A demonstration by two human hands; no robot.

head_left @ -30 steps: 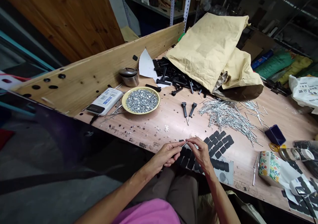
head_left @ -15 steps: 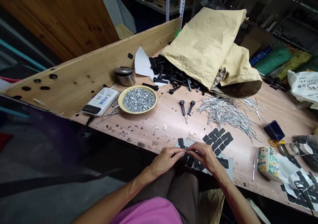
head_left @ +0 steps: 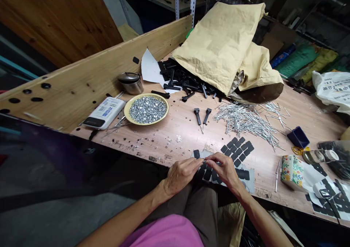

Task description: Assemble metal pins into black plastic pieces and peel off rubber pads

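My left hand [head_left: 182, 173] and my right hand [head_left: 224, 169] meet at the table's front edge, fingertips pinched together. Between them is something small and thin that I cannot make out. Under and beside the hands lies a grey sheet [head_left: 249, 185] bearing black rounded pads [head_left: 207, 174]. More black pads [head_left: 237, 153] lie in rows just beyond my right hand. Ahead, two black plastic pieces [head_left: 206, 116] with thin metal rods in them rest on the table. A heap of metal rods [head_left: 243, 119] is behind the pads, and loose small nuts or washers [head_left: 178, 138] are scattered nearer my left hand.
A yellow bowl [head_left: 126, 112] full of small metal parts stands left, near a white device [head_left: 105, 112] and a metal pot [head_left: 133, 86]. Paper sacks [head_left: 218, 42] cover black parts at the back. A blue box [head_left: 298, 137] and floral box [head_left: 292, 172] stand right.
The view has shifted slightly, so the table items appear a little further left and up. My left hand has rolled so its back shows more; both hands stay pinched together.
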